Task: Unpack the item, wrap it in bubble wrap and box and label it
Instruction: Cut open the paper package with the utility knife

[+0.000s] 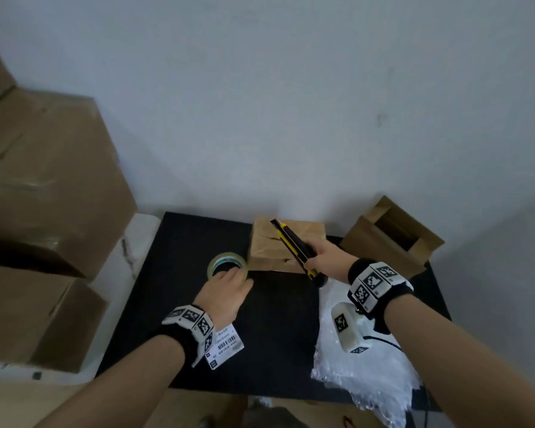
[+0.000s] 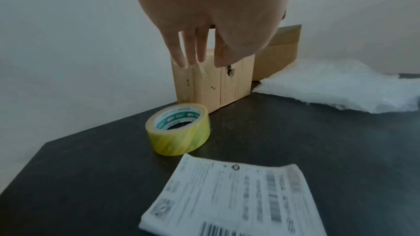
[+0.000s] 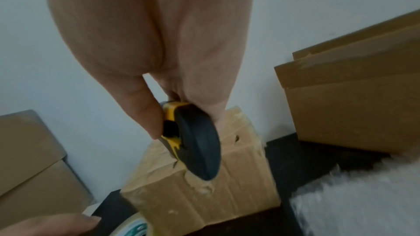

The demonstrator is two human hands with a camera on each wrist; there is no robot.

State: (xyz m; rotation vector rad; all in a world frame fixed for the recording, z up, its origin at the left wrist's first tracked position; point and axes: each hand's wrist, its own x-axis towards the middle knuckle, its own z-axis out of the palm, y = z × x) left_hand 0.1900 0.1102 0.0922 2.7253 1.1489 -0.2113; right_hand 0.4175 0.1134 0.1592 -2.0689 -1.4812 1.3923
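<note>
Your right hand [image 1: 325, 257] grips the yellow-black utility knife [image 1: 294, 245] slanted over the taped parcel [image 1: 269, 248] at the mat's [image 1: 173, 273] far edge, seemingly to slit its seam, while your left hand [image 1: 226, 291] hovers relaxed and empty above the tape roll [image 2: 178, 128].

Bare surface [image 1: 278, 319] lies open between my left grip [image 1: 226, 293] and my right grip [image 1: 325, 257]. The tape roll [image 1: 227, 267] sits under my left fingertips, just beside the taped box [image 1: 275, 251]. The bubble wrap [image 1: 365, 366] covers the right side. The open box [image 1: 393, 239] blocks the far right corner. Stacked cartons [image 1: 44, 180] wall off the left.
</note>
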